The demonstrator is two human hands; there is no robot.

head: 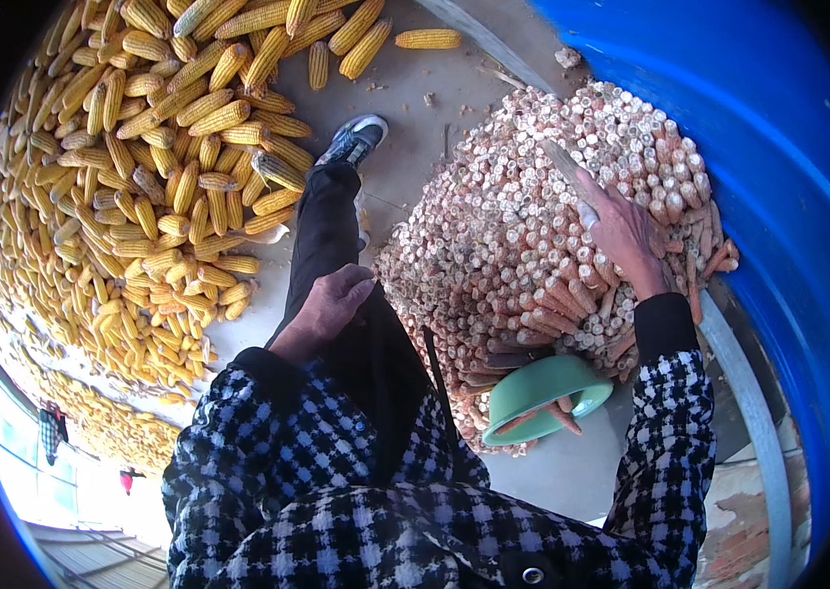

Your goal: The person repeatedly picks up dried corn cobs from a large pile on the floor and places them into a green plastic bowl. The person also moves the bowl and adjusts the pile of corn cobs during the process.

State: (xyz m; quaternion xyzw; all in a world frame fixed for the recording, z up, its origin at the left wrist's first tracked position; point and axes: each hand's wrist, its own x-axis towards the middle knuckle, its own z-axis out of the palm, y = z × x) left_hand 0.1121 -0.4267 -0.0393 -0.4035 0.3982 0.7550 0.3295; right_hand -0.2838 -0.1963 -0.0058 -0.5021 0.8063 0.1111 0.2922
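A tall stack of shelled corn cobs point(503, 221), mostly with their round ends outward, stands before me on the right. My right hand point(625, 228) is at its upper right part, closed around a brownish, stick-like piece point(566, 166) that looks like a corn cob or a bit of wood. My left hand point(334, 302) rests over my left thigh, fingers curled; whether it holds anything cannot be seen. A green plastic basin point(533, 383) lies tilted on its side at the stack's lower edge, with a few bare cobs point(562, 416) in its mouth.
A large heap of yellow corn ears point(165, 184) covers the floor on the left. One ear point(427, 39) lies apart at the top. A big blue curved container or sheet point(775, 184) bounds the right side, with a pale curved strip point(753, 427) beside it. My shoe point(356, 140) is between heap and stack.
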